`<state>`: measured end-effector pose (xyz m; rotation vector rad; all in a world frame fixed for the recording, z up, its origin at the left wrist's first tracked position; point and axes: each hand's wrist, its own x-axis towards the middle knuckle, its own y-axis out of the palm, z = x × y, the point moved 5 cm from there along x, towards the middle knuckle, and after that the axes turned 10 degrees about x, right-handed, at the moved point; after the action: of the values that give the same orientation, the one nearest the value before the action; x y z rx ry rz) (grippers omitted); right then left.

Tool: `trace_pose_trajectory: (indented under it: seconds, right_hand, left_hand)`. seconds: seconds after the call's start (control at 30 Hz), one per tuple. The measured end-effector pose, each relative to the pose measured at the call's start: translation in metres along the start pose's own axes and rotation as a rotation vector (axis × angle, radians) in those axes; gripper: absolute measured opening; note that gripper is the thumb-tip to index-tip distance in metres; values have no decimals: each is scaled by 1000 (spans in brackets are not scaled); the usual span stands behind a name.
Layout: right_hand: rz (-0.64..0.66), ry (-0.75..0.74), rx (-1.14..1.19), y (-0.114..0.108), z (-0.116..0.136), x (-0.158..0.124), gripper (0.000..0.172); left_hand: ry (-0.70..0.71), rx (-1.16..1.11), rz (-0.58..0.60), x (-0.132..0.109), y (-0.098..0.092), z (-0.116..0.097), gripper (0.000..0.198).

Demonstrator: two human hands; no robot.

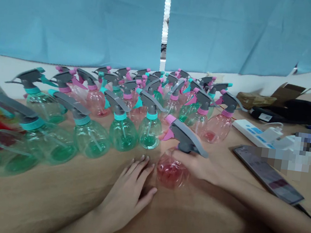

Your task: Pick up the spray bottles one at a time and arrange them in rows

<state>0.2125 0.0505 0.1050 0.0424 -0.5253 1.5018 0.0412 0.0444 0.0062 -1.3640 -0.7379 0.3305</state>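
A pink spray bottle [170, 170] with a grey and pink trigger head stands in front of me. My right hand [192, 163] is wrapped round its neck and upper side from the right; some of the fingers are hidden behind the bottle. Flat on the table lies my left hand [131, 186], fingers stretched out and apart, just left of the pink bottle and holding nothing. Closest beyond it are a green spray bottle [149, 131] and another green spray bottle [124, 133], both upright. One more pink spray bottle [217, 126] stands behind my right hand.
Several pink and green spray bottles crowd the back and left of the wooden table [55, 199]. To the right lie a phone [268, 175], a white power strip [253, 133], a dark object [290, 111] and an open cardboard box [287, 93]. A blue curtain [99, 17] hangs behind.
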Motion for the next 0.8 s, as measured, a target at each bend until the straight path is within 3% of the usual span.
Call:
trace_pose_trajectory:
  seconds: [0.17, 0.8]
  right_hand:
    - [47, 41, 55, 2, -2, 1, 16]
    - [53, -127, 31, 3, -12, 5, 11]
  left_hand:
    - [-6, -29, 4, 0, 0, 0, 48]
    - [-67, -30, -72, 1, -3, 2, 59]
